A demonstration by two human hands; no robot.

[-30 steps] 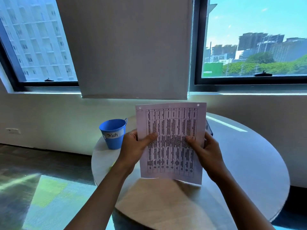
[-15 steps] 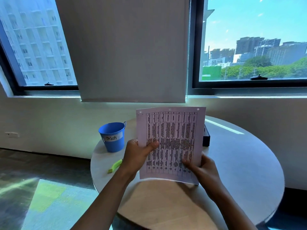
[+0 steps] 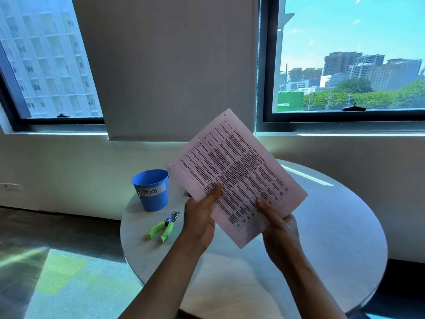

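Note:
A pink printed sheet of paper [image 3: 236, 166] with a dense table and small punched holes along its upper-left edge is held up over the round table, tilted so its top leans to the right. My left hand [image 3: 200, 215] pinches its lower left edge, thumb on the front. My right hand [image 3: 276, 224] grips the bottom right part, thumb on the print and fingers behind. A hole punch with lime-green handles [image 3: 163, 226] lies on the table left of my left hand.
A blue bucket labelled "Trash" [image 3: 151, 192] stands at the far left of the round grey table [image 3: 340, 238]. Behind it are a white wall and two large windows. Carpeted floor lies to the left, below the table edge.
The sheet has turned clockwise from upright to a diagonal tilt. My right hand slid down to the sheet's bottom part. The green hole punch has come into full view.

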